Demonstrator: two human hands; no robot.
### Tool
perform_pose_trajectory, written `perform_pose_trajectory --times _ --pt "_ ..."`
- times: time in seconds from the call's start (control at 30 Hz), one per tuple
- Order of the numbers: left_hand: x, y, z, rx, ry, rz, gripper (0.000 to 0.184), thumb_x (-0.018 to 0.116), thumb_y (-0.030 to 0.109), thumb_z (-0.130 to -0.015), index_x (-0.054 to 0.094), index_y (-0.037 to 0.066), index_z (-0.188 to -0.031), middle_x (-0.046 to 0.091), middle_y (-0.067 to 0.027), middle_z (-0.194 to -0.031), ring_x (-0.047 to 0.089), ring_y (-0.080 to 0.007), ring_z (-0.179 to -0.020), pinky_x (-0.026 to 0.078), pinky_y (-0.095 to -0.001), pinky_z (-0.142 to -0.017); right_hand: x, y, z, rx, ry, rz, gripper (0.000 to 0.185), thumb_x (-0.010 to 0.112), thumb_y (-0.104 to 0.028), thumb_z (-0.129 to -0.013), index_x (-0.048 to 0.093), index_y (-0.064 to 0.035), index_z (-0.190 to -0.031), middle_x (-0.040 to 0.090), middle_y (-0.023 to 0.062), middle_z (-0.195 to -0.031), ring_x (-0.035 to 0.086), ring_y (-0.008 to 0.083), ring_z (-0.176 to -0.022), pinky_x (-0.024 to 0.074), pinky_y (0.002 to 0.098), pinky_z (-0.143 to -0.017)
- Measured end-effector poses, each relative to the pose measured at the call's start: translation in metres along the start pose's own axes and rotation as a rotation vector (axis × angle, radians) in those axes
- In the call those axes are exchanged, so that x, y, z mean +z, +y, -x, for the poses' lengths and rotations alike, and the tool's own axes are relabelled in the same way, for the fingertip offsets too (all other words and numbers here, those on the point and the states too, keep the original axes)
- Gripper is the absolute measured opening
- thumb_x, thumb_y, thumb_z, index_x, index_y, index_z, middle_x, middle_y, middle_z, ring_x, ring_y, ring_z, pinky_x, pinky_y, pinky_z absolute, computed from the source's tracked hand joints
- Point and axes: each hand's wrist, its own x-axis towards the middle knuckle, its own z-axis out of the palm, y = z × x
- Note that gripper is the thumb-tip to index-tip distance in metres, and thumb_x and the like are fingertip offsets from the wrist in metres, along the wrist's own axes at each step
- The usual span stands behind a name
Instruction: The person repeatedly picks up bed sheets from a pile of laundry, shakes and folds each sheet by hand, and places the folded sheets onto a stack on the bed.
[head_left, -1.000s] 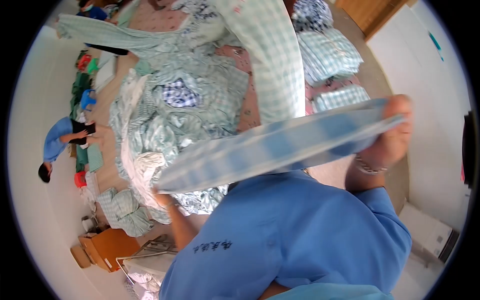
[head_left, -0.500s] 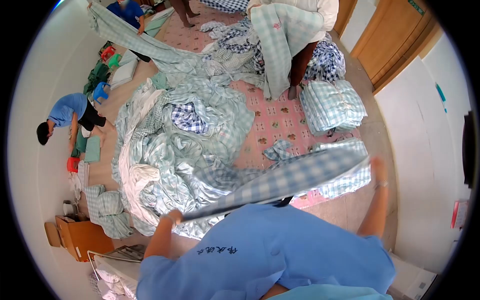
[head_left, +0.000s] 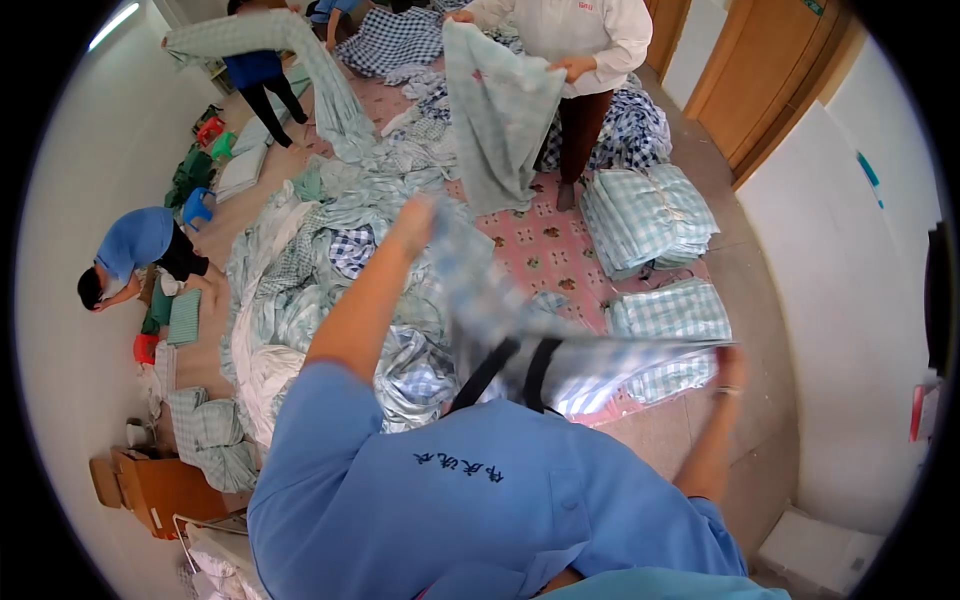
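A blue-and-white checked cloth (head_left: 590, 355) hangs blurred between my two hands, in front of my body. My left hand (head_left: 412, 228), stretched forward, is closed on its upper left end, over the large heap. My right hand (head_left: 731, 368), low at the right, is closed on the opposite end. Two dark straps (head_left: 485, 375) show against the cloth near my chest. Beyond lies a big heap of pale green checked fabric (head_left: 290, 270) with a dark blue checked piece (head_left: 351, 251) on it. Folded checked stacks (head_left: 650, 220) stand at the right.
A co-worker in white (head_left: 580, 35) holds a pale green cloth (head_left: 500, 110) ahead. Another in dark blue (head_left: 250, 70) lifts a long cloth at the upper left. One in light blue (head_left: 140, 240) bends at the left. A brown cabinet (head_left: 165, 490) stands lower left.
My left hand has moved forward and up from the lower left, and the cloth now bends between my hands. My right hand is slightly lower. The co-worker in white has spread the pale green cloth.
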Motion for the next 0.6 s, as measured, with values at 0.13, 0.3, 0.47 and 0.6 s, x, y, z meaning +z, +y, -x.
perform_pose_trajectory --times 0.13,0.3,0.47,0.6 --pt "0.17 0.194 0.046 0.281 -0.496 0.175 0.034 0.045 0.006 -0.081 0.046 0.006 -0.114 0.055 -0.005 -0.099 0.054 -0.0146 -0.086 0.045 -0.027 -0.069 -0.166 -0.184 0.075 -0.669 0.376 -0.116 0.032 0.041 -0.02 -0.087 0.052 0.0062 -0.101 0.054 0.0161 -0.104 0.049 0.0255 -0.101 0.0345 0.0341 -0.094" --pt "0.086 0.248 0.113 0.809 -0.569 -0.302 0.022 0.044 0.009 -0.081 0.056 0.001 -0.098 0.059 -0.0061 -0.092 0.056 -0.0151 -0.081 0.044 -0.0279 -0.075 -0.215 -0.25 0.261 -1.205 0.823 -0.052 0.035 0.047 -0.014 -0.082 0.047 0.0101 -0.108 0.052 0.0215 -0.108 0.051 0.0295 -0.098 0.04 0.0364 -0.088" --pt "-0.165 0.196 0.126 0.527 -0.129 -0.611 0.028 0.049 0.003 -0.075 0.058 0.001 -0.102 0.057 -0.0072 -0.103 0.052 -0.0153 -0.097 0.039 -0.0249 -0.085 -0.132 -0.203 0.33 -0.91 0.69 0.129 0.035 0.047 -0.02 -0.085 0.048 0.005 -0.109 0.054 0.0162 -0.104 0.053 0.0249 -0.093 0.0424 0.0345 -0.083" --pt "-0.398 0.121 0.172 0.421 0.171 -1.199 0.025 0.052 0.004 -0.075 0.057 -0.001 -0.099 0.059 -0.0069 -0.099 0.054 -0.0159 -0.09 0.04 -0.0255 -0.08 0.076 -0.163 0.317 -0.681 0.071 -0.18 0.036 0.056 -0.019 -0.08 0.048 0.0048 -0.105 0.056 0.013 -0.097 0.054 0.0215 -0.091 0.0426 0.0326 -0.083"
